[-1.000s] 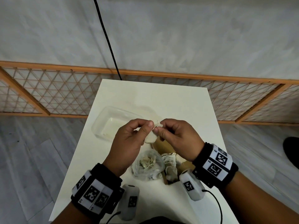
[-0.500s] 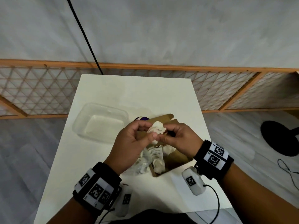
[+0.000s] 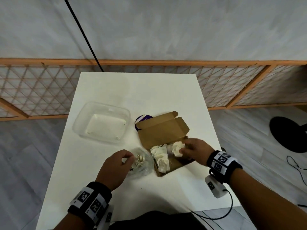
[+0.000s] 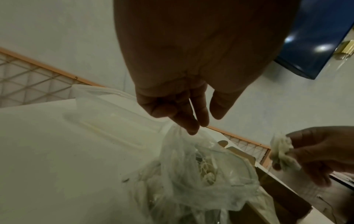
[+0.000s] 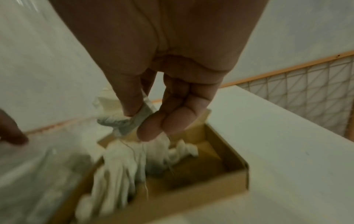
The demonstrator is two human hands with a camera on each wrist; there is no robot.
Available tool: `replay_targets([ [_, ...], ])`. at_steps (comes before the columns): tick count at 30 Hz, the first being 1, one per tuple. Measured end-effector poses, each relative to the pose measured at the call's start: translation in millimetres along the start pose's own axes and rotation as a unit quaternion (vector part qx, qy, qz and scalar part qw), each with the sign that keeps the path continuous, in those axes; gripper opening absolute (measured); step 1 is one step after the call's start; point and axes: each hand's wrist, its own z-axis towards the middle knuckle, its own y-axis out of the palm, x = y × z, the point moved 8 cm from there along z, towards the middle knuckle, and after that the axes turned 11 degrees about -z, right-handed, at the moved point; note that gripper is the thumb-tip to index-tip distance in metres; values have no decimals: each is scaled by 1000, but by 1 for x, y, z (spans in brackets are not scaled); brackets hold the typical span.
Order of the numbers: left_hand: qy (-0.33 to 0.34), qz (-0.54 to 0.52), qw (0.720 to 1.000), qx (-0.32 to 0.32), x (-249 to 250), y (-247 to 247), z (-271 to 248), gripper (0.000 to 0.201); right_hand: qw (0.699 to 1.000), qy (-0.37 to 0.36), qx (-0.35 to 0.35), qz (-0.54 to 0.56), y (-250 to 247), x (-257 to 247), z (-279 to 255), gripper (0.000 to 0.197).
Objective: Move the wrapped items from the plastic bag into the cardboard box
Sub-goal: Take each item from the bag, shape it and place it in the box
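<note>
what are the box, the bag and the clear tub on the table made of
Box: brown cardboard, matte, with folded flaps and creases. Bag: thin clear plastic film, crinkled and glossy, contents showing through. Tub: clear rigid plastic by the look, with a moulded rim and see-through walls. Table: smooth white top; material unclear.

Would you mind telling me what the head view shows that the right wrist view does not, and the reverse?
Only the head view shows the clear plastic tub, the box's open lid and the purple disc behind it. Only the right wrist view shows the right hand pinching a wrapped item between thumb and fingers from below. Both show the cardboard box holding wrapped items, and the plastic bag beside it.
</note>
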Motion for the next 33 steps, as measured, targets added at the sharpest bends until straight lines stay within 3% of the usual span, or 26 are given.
replay_targets([
  [4,15,79,997,5,-14,-1,-2,5,996,42,-51,-52,47,18,3,28],
  [8,50,72,996,8,-14,-1,-3,7,995,64,-25,-72,70,22,5,32],
  [16,76,76,994,9,-11,-10,-2,10,996,61,-59,-24,91,-1,7,14],
  [22,39,83,995,39,-14,-15,-7,16,994,88,-60,-26,98,1,18,31],
  [26,15,71,997,33,-19,-14,-9,16,990,135,-42,-20,100,12,24,25],
  [33,13,44,999,22,-27,-14,-6,12,969,228,32,92,98,29,22,48],
])
